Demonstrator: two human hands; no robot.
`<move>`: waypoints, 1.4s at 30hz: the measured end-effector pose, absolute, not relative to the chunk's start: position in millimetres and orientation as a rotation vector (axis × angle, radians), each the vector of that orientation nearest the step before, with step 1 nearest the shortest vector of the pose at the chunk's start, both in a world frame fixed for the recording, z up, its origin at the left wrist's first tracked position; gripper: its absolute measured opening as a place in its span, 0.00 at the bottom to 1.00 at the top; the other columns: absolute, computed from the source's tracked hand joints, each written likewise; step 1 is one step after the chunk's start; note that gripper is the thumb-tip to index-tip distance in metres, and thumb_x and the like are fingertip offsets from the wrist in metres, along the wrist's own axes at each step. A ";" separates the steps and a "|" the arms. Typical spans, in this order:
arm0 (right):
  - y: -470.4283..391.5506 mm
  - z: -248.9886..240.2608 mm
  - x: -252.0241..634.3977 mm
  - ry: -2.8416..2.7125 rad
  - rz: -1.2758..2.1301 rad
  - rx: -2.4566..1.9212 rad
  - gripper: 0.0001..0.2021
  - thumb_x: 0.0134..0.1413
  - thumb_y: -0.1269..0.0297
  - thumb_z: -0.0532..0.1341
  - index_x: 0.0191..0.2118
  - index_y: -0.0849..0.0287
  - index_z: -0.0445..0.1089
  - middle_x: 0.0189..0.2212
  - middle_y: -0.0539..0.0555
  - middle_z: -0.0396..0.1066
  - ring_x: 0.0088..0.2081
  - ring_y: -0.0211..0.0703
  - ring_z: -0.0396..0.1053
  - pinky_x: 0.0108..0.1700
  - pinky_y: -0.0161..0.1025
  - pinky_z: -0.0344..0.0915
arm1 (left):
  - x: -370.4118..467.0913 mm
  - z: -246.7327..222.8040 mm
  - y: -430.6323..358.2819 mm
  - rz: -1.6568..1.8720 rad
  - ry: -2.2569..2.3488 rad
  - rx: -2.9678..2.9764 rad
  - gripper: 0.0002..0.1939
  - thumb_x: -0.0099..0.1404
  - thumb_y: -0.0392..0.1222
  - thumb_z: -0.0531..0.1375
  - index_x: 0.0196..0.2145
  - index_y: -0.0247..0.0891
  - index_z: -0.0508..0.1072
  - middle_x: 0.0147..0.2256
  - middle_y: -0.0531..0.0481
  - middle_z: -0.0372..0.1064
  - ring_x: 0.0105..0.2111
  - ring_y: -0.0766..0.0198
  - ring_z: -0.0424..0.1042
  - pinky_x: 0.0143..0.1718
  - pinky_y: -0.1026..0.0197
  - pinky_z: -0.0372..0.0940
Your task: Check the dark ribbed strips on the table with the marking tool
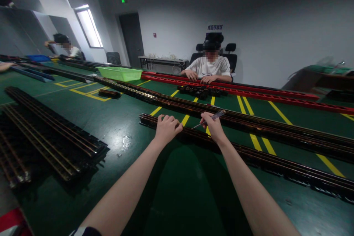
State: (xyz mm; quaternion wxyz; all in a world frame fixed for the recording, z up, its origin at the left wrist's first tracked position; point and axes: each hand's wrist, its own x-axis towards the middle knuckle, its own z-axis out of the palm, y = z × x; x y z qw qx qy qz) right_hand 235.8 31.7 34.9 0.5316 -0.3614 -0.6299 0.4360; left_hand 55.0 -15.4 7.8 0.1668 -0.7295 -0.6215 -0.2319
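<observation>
My left hand point(166, 129) is curled over the near long black rail point(265, 157), close to its left end, and grips it. Thin copper-coloured strips run along this rail. In my right hand point(212, 127) is a screwdriver point(219, 114), held like a pen with its handle pointing up to the right. Its thin shaft slants down left, with the tip at the rail just right of my left fingers. What the tip touches is too small to make out. Behind both hands lies a second long black rail point(243, 120) with similar strips.
More black rails point(55, 121) lie on the green table point(116, 177) at left. A short black piece point(109, 93) and a green basket point(120, 75) stand farther back. Across the table, a person point(211, 68) works behind red rails point(235, 91) and dark parts point(201, 91). Another person point(72, 51) sits far left.
</observation>
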 end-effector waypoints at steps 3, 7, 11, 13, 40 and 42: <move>31.4 35.5 236.4 -1.546 1.041 -0.855 0.16 0.45 0.56 0.58 0.13 0.57 0.61 0.12 0.46 0.57 0.15 0.32 0.54 0.20 0.33 0.52 | 54.3 8.0 -15.5 -0.662 -1.786 -2.067 0.17 0.66 0.45 0.49 0.30 0.41 0.76 0.36 0.45 0.73 0.40 0.55 0.67 0.50 0.48 0.51; 30.9 36.6 237.8 -1.594 1.062 -0.844 0.17 0.45 0.54 0.59 0.14 0.57 0.62 0.12 0.46 0.58 0.16 0.33 0.56 0.20 0.33 0.52 | 53.0 7.4 -14.7 -0.705 -1.802 -2.069 0.18 0.66 0.44 0.49 0.29 0.41 0.77 0.36 0.46 0.74 0.39 0.56 0.67 0.50 0.48 0.50; 30.7 37.0 241.0 -1.621 1.089 -0.834 0.18 0.46 0.52 0.60 0.15 0.58 0.63 0.13 0.46 0.59 0.17 0.33 0.57 0.21 0.33 0.54 | 52.2 6.3 -13.9 -0.728 -1.802 -2.069 0.17 0.66 0.43 0.49 0.29 0.41 0.76 0.37 0.48 0.74 0.39 0.57 0.68 0.51 0.49 0.50; 30.0 37.8 243.2 -1.643 1.088 -0.835 0.19 0.46 0.49 0.61 0.16 0.58 0.64 0.13 0.46 0.60 0.17 0.33 0.58 0.22 0.33 0.55 | 52.1 6.4 -13.8 -0.746 -1.788 -2.097 0.16 0.66 0.42 0.49 0.29 0.41 0.75 0.37 0.49 0.75 0.39 0.59 0.68 0.52 0.50 0.50; 26.1 37.6 241.3 -1.743 1.036 -0.880 0.20 0.49 0.46 0.60 0.20 0.58 0.67 0.15 0.47 0.63 0.21 0.36 0.62 0.28 0.35 0.58 | 48.8 4.0 -10.8 -0.884 -1.763 -2.102 0.14 0.64 0.36 0.50 0.27 0.37 0.73 0.32 0.51 0.75 0.32 0.63 0.71 0.48 0.53 0.55; 24.7 37.0 237.8 -1.755 1.037 -0.883 0.19 0.49 0.47 0.59 0.20 0.58 0.67 0.16 0.48 0.64 0.22 0.36 0.63 0.28 0.35 0.59 | 48.4 4.4 -11.3 -0.888 -1.790 -2.070 0.14 0.64 0.35 0.49 0.27 0.37 0.73 0.31 0.50 0.75 0.32 0.63 0.71 0.48 0.53 0.54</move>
